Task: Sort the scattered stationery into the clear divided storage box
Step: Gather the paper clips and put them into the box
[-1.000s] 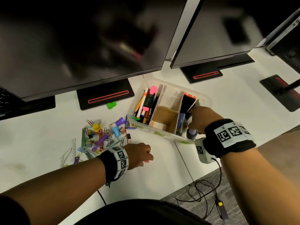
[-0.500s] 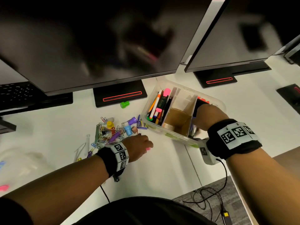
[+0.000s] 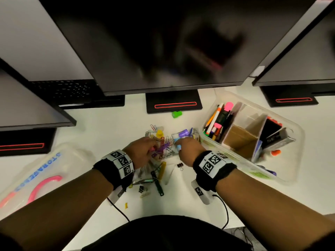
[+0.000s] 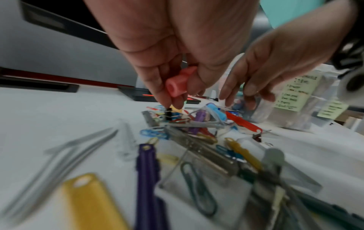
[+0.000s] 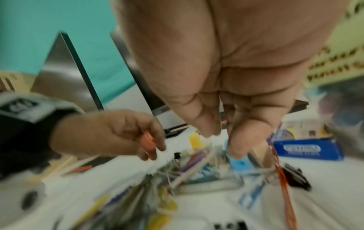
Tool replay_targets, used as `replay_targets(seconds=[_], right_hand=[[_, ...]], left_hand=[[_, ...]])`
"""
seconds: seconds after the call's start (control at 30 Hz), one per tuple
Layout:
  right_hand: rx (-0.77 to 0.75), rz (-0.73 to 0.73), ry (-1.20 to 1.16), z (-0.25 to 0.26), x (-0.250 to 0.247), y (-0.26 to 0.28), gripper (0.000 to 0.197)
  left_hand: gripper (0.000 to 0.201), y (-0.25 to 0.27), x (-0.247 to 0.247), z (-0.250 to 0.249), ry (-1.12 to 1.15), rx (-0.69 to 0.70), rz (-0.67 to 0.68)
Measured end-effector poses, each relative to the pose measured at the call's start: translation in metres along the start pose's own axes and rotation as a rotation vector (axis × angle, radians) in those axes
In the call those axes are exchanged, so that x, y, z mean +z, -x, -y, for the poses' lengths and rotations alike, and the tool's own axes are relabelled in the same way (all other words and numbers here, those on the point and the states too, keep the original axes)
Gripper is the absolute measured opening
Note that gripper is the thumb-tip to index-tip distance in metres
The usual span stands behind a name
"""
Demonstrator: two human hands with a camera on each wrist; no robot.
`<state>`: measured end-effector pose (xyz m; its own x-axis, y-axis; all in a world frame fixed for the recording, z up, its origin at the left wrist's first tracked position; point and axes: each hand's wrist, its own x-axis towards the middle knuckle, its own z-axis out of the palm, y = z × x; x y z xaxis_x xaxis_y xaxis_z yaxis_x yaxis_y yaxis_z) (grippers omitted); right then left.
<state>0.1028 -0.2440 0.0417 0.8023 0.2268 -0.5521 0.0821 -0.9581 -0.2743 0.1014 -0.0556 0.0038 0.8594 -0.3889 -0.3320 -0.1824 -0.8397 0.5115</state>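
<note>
Pink-red cap (image 4: 178, 84) is tucked in the left hand (image 3: 140, 151), whose fingers (image 4: 160, 95) pinch into the clip pile (image 3: 163, 147) on the tabletop (image 3: 108, 127). Right hand (image 3: 188, 151) fingers look closed on a blue piece (image 5: 238, 162), though blur makes that uncertain. Pick-up step; next, carry both to a free compartment of the clear box (image 3: 297, 131) just right of the pile.

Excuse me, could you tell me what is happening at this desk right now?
A person is sorting stationery into a clear divided box. Both hands are over the pile of paper clips beside it. The left hand grips a pink cap; the right hand reaches down onto a blue piece.
</note>
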Motion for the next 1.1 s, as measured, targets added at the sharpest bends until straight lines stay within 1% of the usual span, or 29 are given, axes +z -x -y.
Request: replay_targets(seconds=[0.07, 0.13, 0.2, 0.3, 0.43, 0.5, 0.57, 0.67, 0.8, 0.9, 1.03, 1.1], right_hand=[[0.023, -0.025, -0.028, 0.001, 0.007, -0.015, 0.048], [0.044, -0.014, -0.052, -0.003, 0.013, -0.028, 0.052], [0.054, -0.029, -0.047, -0.006, 0.018, -0.039, 0.053], [0.067, -0.070, -0.085, -0.009, 0.025, -0.046, 0.048], [0.056, -0.054, -0.039, -0.010, 0.028, -0.046, 0.042], [0.041, -0.049, -0.026, -0.010, 0.028, -0.044, 0.036], [0.036, -0.085, -0.047, -0.011, 0.028, -0.041, 0.028], [0.047, -0.167, -0.179, -0.009, 0.025, -0.033, 0.020], [0.049, -0.210, -0.305, -0.013, 0.024, -0.022, 0.026], [0.031, -0.184, -0.317, -0.017, 0.021, -0.015, 0.038], [-0.012, -0.162, -0.310, -0.015, 0.013, -0.003, 0.040], [-0.026, -0.175, -0.316, -0.011, 0.007, 0.003, 0.038]], left_hand=[[0.031, 0.008, -0.002, 0.012, -0.014, -0.049, -0.009], [0.030, 0.015, -0.002, 0.023, -0.021, -0.086, 0.000], [0.031, 0.022, -0.001, 0.033, -0.012, -0.109, 0.003], [0.030, 0.028, 0.000, 0.040, -0.003, -0.107, -0.006], [0.029, 0.026, 0.000, 0.039, 0.001, -0.086, -0.026], [0.029, 0.023, 0.000, 0.038, 0.002, -0.074, -0.032], [0.027, 0.018, -0.001, 0.035, 0.011, -0.078, -0.038], [0.023, 0.007, -0.005, 0.025, 0.017, -0.095, -0.049], [0.022, -0.015, -0.012, 0.003, 0.008, -0.113, -0.099], [0.027, -0.035, -0.013, -0.010, -0.011, -0.144, -0.126], [0.038, -0.056, -0.006, -0.015, -0.062, -0.197, -0.048], [0.039, -0.062, -0.001, -0.015, -0.115, -0.198, -0.014]])
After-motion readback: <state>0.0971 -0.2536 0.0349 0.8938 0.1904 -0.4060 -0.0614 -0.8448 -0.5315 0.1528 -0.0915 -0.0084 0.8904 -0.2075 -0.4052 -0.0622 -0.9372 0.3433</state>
